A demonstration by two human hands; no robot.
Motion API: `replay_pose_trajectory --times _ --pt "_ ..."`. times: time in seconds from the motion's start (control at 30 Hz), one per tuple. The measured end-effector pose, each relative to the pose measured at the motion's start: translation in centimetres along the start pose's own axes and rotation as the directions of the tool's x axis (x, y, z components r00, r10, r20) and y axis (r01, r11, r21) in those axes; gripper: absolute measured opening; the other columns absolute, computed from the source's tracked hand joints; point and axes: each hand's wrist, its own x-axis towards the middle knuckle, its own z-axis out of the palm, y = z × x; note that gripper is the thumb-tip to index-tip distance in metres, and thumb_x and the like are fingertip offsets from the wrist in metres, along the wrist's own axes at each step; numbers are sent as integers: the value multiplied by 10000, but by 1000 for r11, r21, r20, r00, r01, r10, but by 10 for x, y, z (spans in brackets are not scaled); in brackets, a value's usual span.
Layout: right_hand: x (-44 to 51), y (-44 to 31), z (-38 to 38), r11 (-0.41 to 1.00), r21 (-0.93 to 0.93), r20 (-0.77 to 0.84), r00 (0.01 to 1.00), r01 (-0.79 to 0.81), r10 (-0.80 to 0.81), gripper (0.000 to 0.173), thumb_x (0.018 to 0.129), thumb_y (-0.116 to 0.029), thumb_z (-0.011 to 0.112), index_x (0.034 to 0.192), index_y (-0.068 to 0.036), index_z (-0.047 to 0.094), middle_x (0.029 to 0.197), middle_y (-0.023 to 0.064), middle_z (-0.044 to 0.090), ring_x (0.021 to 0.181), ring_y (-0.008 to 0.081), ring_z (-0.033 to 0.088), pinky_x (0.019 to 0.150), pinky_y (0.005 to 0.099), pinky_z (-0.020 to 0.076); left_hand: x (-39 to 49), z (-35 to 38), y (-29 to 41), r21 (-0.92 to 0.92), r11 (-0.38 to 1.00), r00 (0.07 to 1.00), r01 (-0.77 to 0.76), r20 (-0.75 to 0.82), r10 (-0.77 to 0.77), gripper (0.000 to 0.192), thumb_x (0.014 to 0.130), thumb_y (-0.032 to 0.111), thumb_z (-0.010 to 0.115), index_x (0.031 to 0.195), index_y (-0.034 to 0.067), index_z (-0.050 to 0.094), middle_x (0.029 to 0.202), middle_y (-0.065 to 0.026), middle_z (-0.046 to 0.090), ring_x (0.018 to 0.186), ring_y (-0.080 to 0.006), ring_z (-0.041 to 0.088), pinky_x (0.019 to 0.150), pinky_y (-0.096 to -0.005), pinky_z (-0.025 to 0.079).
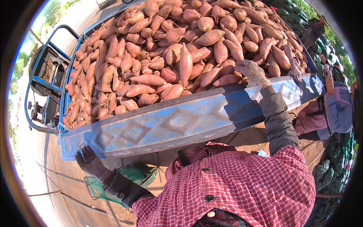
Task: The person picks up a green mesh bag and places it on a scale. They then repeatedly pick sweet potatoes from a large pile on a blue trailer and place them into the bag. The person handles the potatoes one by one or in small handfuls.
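A large heap of sweet potatoes (185, 63) fills the bed of a blue metal vehicle in front of me. Along the near side runs the bed's dented blue side panel (181, 122), stamped with diamond shapes. My left hand (90, 163), in a dark glove, lies against the lower left of this panel with its fingers apart and nothing in them. Over the panel's top edge reaches my right hand (251, 72), in a pale, soiled glove. Its curled fingers are at the sweet potatoes on the near edge of the heap; whether they grip one is hidden.
At the right stands another person (326, 113), whose gloved hand (295, 69) is at the panel's edge. Filled green mesh bags (337, 167) are piled behind. A blue tubular rail (46, 82) rises at the left. Below the panel, a green net on a frame (106, 188) lies on the ground.
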Motion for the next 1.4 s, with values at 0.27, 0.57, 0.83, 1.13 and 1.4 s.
replay_pose_trajectory --times 0.27,0.57,0.83,1.13,1.4 --pt "48 30 29 996 -32 34 995 -89 90 709 820 -714 639 1021 -49 779 987 183 756 1046 327 700 933 412 511 -236 264 -200 289 926 512 243 773 -375 444 1033 305 596 1360 7 563 1227 -173 673 1101 -281 669 930 -419 558" --pt "27 8 18 660 743 228 969 -112 -93 707 782 -440 838 1313 -15 645 1134 151 709 1048 243 672 880 348 538 -340 276 -294 670 674 327 311 591 -738 410 996 145 653 1350 -24 535 1144 -156 685 974 -238 716 813 -341 604" --pt "27 -27 33 802 550 -14 963 233 -270 681 699 -543 817 1035 41 719 954 187 750 938 308 727 853 418 550 -314 266 -313 581 813 367 -36 764 -530 702 883 87 784 1482 -2 429 1393 -152 557 1147 -202 634 933 -344 567" --pt "52 -85 -11 469 -312 116 523 826 -844 622 796 -312 768 1365 -114 615 1142 124 710 1041 333 685 872 449 533 -246 234 -289 232 703 355 672 733 -581 797 828 377 826 1474 87 459 1423 -106 546 1277 -294 553 1089 -452 460" --pt "112 -22 42 -54 -798 434 511 600 -742 270 883 -347 624 1014 -126 707 1090 95 639 1115 295 589 929 448 462 -229 242 -283 107 751 495 652 689 -529 835 786 465 791 1470 106 476 1397 -95 559 1290 -293 513 1117 -499 403"
